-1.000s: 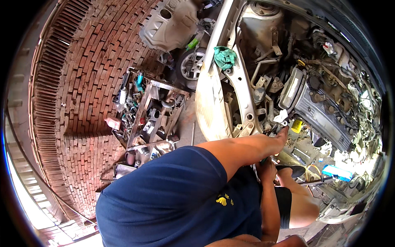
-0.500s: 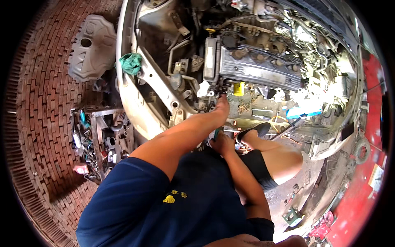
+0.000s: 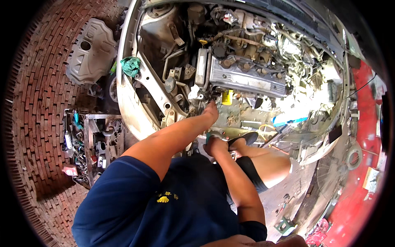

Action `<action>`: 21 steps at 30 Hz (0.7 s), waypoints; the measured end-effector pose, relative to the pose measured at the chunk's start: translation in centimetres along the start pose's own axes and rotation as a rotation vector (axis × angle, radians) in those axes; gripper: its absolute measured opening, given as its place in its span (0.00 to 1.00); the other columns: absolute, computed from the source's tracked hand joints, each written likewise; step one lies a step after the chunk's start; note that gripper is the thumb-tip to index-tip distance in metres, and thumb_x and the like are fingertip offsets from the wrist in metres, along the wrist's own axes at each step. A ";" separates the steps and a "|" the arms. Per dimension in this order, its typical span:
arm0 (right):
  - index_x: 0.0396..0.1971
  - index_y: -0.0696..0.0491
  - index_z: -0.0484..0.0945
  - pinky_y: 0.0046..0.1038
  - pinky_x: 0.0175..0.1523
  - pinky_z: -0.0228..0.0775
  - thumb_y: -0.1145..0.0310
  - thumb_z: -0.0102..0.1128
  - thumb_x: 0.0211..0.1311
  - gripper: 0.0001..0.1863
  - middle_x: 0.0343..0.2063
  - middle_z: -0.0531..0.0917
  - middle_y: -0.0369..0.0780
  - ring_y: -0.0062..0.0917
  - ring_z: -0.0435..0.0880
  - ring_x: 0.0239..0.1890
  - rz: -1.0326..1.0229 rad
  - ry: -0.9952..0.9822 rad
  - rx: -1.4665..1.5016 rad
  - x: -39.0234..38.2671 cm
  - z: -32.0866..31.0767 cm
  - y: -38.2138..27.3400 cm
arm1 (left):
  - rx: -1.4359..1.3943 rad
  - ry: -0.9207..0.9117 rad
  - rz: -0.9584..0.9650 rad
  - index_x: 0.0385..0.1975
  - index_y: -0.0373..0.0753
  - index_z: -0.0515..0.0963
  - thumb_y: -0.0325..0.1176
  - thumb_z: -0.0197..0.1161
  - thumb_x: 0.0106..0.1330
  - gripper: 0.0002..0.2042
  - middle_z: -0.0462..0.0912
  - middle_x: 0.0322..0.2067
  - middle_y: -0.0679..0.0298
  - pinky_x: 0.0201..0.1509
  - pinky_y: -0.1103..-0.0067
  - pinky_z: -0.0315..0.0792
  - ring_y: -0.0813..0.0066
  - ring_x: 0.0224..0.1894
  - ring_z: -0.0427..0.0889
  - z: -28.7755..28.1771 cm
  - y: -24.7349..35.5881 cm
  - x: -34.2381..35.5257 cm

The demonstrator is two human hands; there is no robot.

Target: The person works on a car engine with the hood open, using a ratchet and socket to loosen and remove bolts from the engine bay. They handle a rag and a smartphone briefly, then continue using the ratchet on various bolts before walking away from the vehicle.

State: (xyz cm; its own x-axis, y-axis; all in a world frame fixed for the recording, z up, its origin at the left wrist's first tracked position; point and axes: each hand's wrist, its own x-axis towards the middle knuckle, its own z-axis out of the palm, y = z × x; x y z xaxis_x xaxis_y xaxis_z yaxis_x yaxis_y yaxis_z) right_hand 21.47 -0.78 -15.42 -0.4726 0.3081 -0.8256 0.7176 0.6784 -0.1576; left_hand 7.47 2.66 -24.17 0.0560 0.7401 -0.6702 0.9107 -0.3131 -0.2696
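Head cam, L to R: green rag [image 3: 131, 66] on metal front panel [image 3: 158, 88], far left. Teal-green item [image 3: 208, 135] approx mid, at R hand [image 3: 214, 147]; mostly hidden, prob light + stiff, best held round its body. R hand curled round it, little gap. L hand [image 3: 211, 111] farther in, by engine front; fingers mostly hidden, can't tell if gripping. Yellow cylinder [image 3: 227, 97] just right, prob rigid, maybe oily. Silver engine cover [image 3: 247, 79] far right of that.
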 end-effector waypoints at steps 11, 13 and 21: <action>0.63 0.50 0.80 0.50 0.69 0.68 0.56 0.49 0.73 0.25 0.65 0.79 0.46 0.41 0.79 0.67 -0.101 0.514 -0.308 2.2 4.0 0.3 | -1.074 0.702 -0.032 0.58 0.35 0.79 0.40 0.64 0.64 0.24 0.80 0.58 0.48 0.71 0.56 0.66 0.48 0.67 0.74 -5.5 4.5 -9.4; 0.59 0.48 0.83 0.45 0.64 0.73 0.57 0.50 0.73 0.22 0.62 0.82 0.43 0.37 0.82 0.64 -0.042 0.748 -0.413 3.0 5.2 0.3 | -1.465 1.012 -0.028 0.59 0.32 0.76 0.39 0.65 0.67 0.24 0.78 0.58 0.44 0.71 0.57 0.66 0.43 0.65 0.74 -5.3 6.6 -12.1; 0.51 0.49 0.88 0.43 0.56 0.80 0.61 0.54 0.69 0.19 0.53 0.88 0.43 0.38 0.87 0.58 -0.152 0.051 -0.456 0.2 0.2 -1.7 | -2.521 0.601 -0.497 0.67 0.33 0.71 0.47 0.56 0.77 0.27 0.75 0.65 0.51 0.73 0.66 0.65 0.58 0.67 0.73 1.8 12.1 -16.2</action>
State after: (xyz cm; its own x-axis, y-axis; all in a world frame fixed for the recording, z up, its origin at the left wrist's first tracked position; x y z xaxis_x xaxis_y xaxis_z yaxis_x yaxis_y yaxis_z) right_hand 20.30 -2.01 -15.44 -0.5873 0.2073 -0.7824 0.3464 0.9380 -0.0115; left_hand 16.88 -14.16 -17.83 -0.5009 0.6396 -0.5831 -0.5057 0.3305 0.7969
